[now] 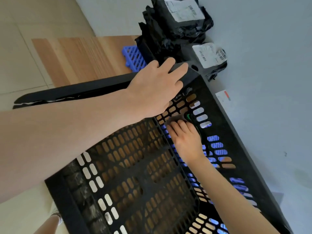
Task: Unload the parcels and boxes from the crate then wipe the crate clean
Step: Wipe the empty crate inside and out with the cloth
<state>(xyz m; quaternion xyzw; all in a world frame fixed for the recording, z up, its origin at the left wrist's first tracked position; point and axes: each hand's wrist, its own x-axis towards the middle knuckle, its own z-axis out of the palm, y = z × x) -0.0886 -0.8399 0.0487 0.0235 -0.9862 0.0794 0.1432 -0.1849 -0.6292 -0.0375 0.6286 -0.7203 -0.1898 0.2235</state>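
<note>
We see a floor of pale tile point(20, 48) with a wood-grain board point(81, 59) laid flat on it at far left. A blue slatted pallet point(134, 58) lies on the board's far right edge. Black parcels point(182, 31) sit stacked beside it, against a grey surface point(261, 65).

The crate point(135, 166) sits in front — the parcels point(182, 31) lie behind its far corner. A pallet point(133, 58) lies left of the parcels, on a board point(81, 59).
</note>
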